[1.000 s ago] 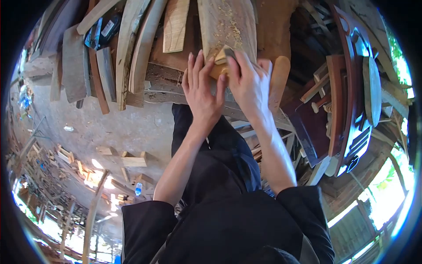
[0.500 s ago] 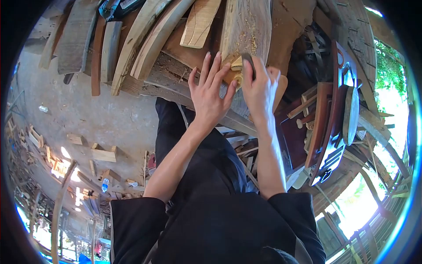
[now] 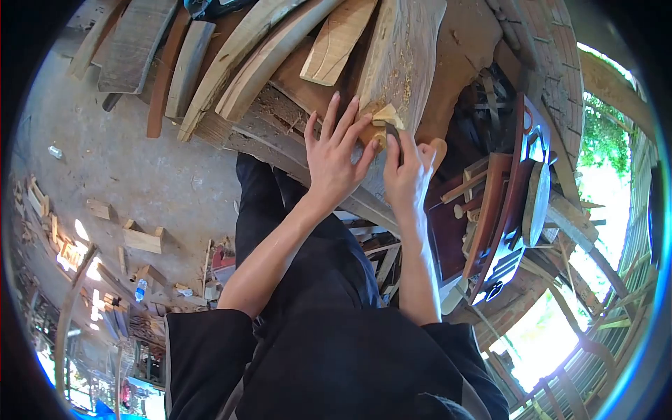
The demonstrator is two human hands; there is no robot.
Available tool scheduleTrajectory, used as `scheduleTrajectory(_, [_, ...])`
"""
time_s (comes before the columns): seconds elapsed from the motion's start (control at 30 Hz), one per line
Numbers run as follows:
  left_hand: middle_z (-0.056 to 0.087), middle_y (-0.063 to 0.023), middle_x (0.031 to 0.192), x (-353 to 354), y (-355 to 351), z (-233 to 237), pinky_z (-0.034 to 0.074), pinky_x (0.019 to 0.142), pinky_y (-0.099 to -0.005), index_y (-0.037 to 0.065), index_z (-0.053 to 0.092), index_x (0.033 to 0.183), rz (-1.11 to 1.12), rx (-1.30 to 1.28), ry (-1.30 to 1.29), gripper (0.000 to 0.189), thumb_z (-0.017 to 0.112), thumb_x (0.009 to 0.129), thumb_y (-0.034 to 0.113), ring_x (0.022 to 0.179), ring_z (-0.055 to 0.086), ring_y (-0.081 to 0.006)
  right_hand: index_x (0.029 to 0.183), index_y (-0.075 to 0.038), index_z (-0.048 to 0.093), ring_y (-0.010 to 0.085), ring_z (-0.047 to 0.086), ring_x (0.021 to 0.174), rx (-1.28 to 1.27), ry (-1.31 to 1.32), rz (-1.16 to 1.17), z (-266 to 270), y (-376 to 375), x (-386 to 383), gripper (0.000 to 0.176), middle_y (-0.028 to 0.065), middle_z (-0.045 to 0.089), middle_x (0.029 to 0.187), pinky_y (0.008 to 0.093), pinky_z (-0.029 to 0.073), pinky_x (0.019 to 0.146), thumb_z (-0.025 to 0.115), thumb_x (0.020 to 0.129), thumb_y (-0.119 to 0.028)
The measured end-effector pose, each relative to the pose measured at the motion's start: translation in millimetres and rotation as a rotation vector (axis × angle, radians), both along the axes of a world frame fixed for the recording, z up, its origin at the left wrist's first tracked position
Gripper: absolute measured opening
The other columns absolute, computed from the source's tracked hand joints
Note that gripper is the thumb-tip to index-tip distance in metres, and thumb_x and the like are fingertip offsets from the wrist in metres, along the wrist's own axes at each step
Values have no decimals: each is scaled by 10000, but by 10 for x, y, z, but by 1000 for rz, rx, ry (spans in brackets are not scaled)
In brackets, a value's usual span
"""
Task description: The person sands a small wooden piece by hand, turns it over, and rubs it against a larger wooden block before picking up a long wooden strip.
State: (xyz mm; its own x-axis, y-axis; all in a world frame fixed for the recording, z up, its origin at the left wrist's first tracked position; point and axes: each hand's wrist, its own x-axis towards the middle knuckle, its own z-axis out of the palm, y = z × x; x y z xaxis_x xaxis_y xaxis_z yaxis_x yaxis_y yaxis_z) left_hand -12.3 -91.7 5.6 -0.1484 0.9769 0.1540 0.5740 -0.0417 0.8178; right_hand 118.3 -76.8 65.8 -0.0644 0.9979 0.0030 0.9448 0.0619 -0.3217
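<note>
A small pale piece of wood (image 3: 384, 114) with cut faces lies on a broad grained board (image 3: 396, 52). My left hand (image 3: 337, 155) has its thumb and index finger at this piece, with the other fingers stretched out to the left. Close beside it, my right hand (image 3: 409, 169) is closed around a dark, narrow-edged tool (image 3: 391, 130), whose edge meets the pale piece. My palm hides most of the tool, and I cannot tell its kind. A rounded orange-brown wooden part (image 3: 439, 149) shows just right of my right fingers.
Wood shavings (image 3: 408, 85) are scattered over the board. Curved wooden lengths (image 3: 234, 59) and a short plank (image 3: 339, 43) lie to the left. Right of my hands stand reddish wooden parts (image 3: 488, 213) and a dark glossy panel (image 3: 514, 203). Wood blocks (image 3: 143, 239) and a bottle (image 3: 141, 290) are on the floor.
My right hand has drawn the tool back toward my body, and more of the pale piece shows. My left hand keeps its place at the wood. The whole view has shifted slightly.
</note>
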Motion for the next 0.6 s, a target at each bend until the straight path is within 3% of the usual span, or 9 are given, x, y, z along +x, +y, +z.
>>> scheduleTrajectory(0.17, [559, -65, 1503, 9, -27, -28, 211, 1203, -478, 131, 668, 1279, -7, 5, -3, 412, 732, 906, 293, 1495, 383, -272, 1071, -80, 702, 371, 532, 792, 10, -6, 1, -18, 396, -88, 163, 202, 659, 855, 477, 480, 736, 670, 971, -204])
scheduleTrajectory(0.3, [556, -63, 1506, 2, -14, -14, 217, 1200, -479, 133, 672, 1268, 6, 11, -14, 400, 731, 907, 294, 1494, 385, -273, 1078, -83, 697, 380, 529, 777, 66, -22, 6, -18, 117, -37, 174, 206, 660, 861, 476, 480, 737, 651, 985, -223])
scheduleTrajectory(0.37, [554, -61, 1507, 22, -34, -24, 223, 1197, -480, 138, 673, 1265, 9, 11, -27, 394, 729, 906, 291, 1493, 386, -273, 962, -93, 669, 379, 489, 766, 25, 31, -1, 7, 57, -2, 100, 183, 624, 752, 452, 408, 796, 618, 986, -177])
scheduleTrajectory(0.53, [552, -56, 1509, 18, -34, -15, 230, 1197, -483, 135, 678, 1250, 4, 10, -13, 389, 734, 900, 297, 1496, 381, -276, 993, -96, 683, 383, 495, 761, 78, 26, 27, -59, 439, -111, 110, 185, 631, 757, 453, 413, 791, 630, 980, -192])
scheduleTrajectory(0.6, [553, -54, 1508, 1, -20, -6, 234, 1197, -485, 135, 680, 1243, 10, 14, -12, 386, 736, 898, 298, 1496, 380, -279, 1108, -98, 712, 367, 535, 855, 32, -37, -19, -79, 257, -39, 220, 215, 680, 908, 471, 468, 802, 646, 990, -272])
